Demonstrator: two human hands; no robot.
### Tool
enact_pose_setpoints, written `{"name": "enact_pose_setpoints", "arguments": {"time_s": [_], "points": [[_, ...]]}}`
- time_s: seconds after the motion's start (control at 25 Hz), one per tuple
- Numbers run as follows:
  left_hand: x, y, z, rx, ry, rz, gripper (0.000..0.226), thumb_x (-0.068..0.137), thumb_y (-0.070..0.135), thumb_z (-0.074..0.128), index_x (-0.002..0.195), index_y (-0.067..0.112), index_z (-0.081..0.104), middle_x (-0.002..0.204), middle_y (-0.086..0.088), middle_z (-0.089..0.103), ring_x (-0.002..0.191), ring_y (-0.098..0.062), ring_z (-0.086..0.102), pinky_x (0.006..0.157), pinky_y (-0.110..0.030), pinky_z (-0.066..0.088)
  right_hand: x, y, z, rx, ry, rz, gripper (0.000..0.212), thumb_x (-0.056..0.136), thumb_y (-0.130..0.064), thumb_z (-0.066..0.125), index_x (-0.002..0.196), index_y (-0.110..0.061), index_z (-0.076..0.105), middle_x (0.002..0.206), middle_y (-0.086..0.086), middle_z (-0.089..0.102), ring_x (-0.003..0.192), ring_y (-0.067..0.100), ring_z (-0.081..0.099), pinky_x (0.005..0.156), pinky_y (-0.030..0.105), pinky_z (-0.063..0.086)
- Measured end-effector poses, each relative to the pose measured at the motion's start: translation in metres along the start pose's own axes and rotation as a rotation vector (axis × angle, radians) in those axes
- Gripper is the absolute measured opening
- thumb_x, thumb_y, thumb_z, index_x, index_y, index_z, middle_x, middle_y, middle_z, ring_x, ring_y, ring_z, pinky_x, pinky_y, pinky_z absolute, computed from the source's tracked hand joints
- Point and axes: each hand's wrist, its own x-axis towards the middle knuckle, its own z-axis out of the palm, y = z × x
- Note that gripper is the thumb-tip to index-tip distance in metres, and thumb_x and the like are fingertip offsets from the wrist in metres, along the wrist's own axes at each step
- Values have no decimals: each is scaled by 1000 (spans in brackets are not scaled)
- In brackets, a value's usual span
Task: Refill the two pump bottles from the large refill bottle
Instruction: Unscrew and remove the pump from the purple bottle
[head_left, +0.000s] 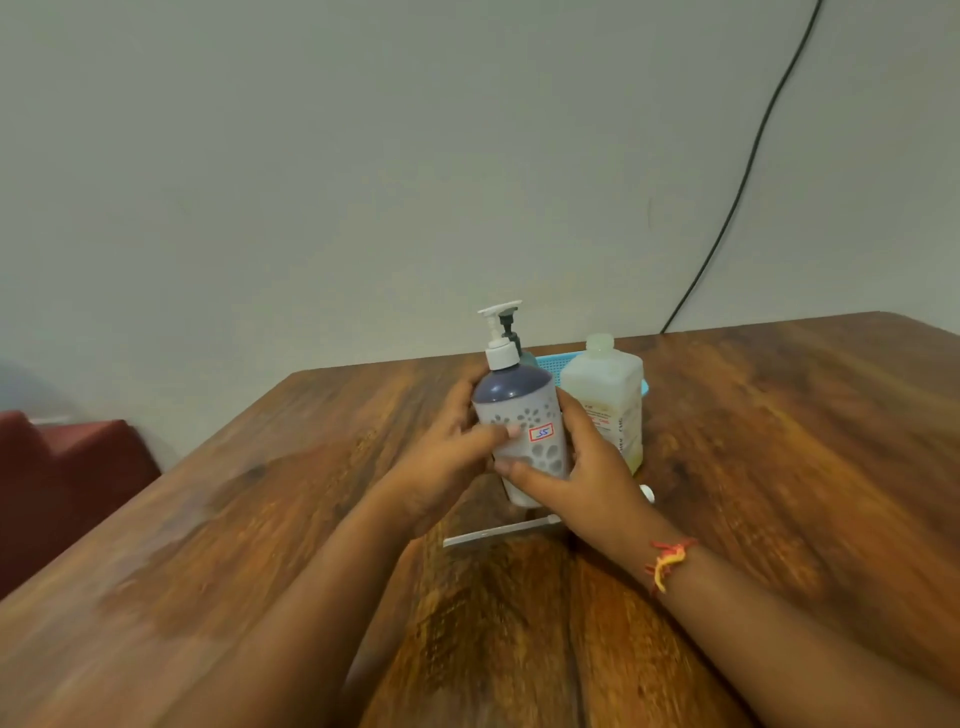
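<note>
A grey pump bottle (522, 410) with a white pump, a dark upper part and a small red-edged label sits between both my hands at the table's middle. My left hand (447, 457) wraps its left side, thumb across the front. My right hand (582, 478) grips its right side and lower part. Whether the bottle's base touches the table is hidden. Behind it stands a second pump bottle (511, 338) with a dark pump, mostly hidden. The large translucent refill bottle (605, 395), pale yellowish and capped, stands just to the right.
A blue plastic basket (558, 364) stands behind the bottles. A white strip-like object (498, 532) lies on the wooden table (260, 519) under my hands, with a small white piece (647, 493) beside my right hand. A red seat (67, 467) is at left; a black cable (743, 176) hangs on the wall.
</note>
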Motion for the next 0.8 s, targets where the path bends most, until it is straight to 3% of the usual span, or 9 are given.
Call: {"name": "enact_pose_setpoints", "arguments": {"time_s": [0.08, 0.16, 0.24, 0.32, 0.44, 0.6, 0.8], "points": [[5, 2, 6, -22, 33, 44, 54, 94, 34, 63, 144, 20, 48, 134, -12, 65, 123, -32, 64, 99, -51, 56, 2, 3, -3, 28, 27, 3, 61, 80, -35, 83, 129, -43, 48, 112, -24, 65, 104, -10, 60, 77, 10, 51], [6, 4, 13, -1, 124, 84, 52, 95, 44, 56, 139, 16, 55, 127, -7, 70, 116, -23, 68, 91, -37, 59, 2, 5, -3, 32, 28, 1, 63, 79, -37, 84, 130, -43, 48, 113, -24, 66, 105, -8, 61, 79, 12, 53], [7, 4, 16, -36, 198, 115, 45, 90, 44, 55, 126, 18, 65, 116, -2, 74, 108, -17, 71, 85, -29, 59, 3, 7, -1, -12, -8, 4, 67, 77, -42, 83, 132, -45, 45, 114, -25, 64, 105, -11, 59, 79, 10, 51], [9, 3, 12, -95, 253, 125, 39, 89, 40, 58, 119, 18, 70, 116, -3, 76, 109, -18, 71, 89, -32, 59, 3, 8, 3, -66, -33, 13, 71, 76, -47, 82, 134, -47, 41, 115, -29, 60, 105, -16, 56, 77, 6, 49], [10, 3, 7, -103, 287, 128, 43, 91, 36, 60, 123, 10, 69, 119, -9, 75, 110, -20, 70, 93, -35, 57, 4, 10, 6, -144, -16, 0, 74, 75, -55, 80, 137, -48, 39, 113, -33, 58, 106, -18, 53, 77, 9, 49], [9, 2, 7, -149, 303, 138, 42, 89, 32, 65, 122, 7, 71, 113, -9, 77, 101, -16, 73, 84, -30, 59, 4, 9, 9, -217, -4, -21, 80, 74, -61, 77, 142, -41, 39, 113, -31, 58, 105, -15, 54, 82, 15, 51], [8, 1, 6, -177, 338, 121, 32, 93, 27, 66, 117, 7, 73, 105, -7, 78, 94, -14, 74, 76, -27, 59, 2, 9, 16, -261, 19, -34, 83, 74, -62, 77, 143, -41, 36, 112, -29, 57, 100, -12, 56, 75, 10, 48]]}}
